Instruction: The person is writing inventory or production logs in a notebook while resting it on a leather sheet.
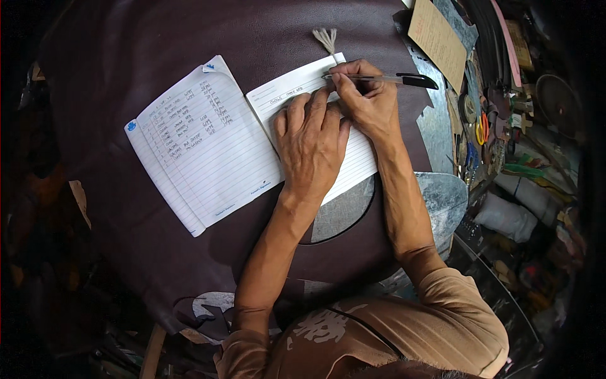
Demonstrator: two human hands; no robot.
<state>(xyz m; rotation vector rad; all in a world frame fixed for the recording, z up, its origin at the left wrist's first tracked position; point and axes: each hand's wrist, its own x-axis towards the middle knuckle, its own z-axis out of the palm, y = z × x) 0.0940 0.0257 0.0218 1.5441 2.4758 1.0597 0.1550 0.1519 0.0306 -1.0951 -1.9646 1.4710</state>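
Pinched clear, black-ended pen [390,79] between fingers of R hand [366,101], at RH page of open white ruled notebook [211,167] on maroon leather-like sheet [158,44]. Rested L hand [312,144] on same page, loosely spread. Apparently executed writing step; next, likely req'd steady page & controlled strokes.

The person wears a tan-brown, short-sleeved shirt [435,338] in soft cloth, with a pale, broken-edged print [322,327] on its front. Just right of the print, a thin dark line [374,333], perhaps a strap or cord, crosses the shirt diagonally. Well to the right of the print is the right sleeve [464,304], with folds in its cloth; to its left is the left sleeve [243,355]. Beyond the sleeves the forearms are bare. The left hand [314,142] has lean fingers and raised tendons across its back.
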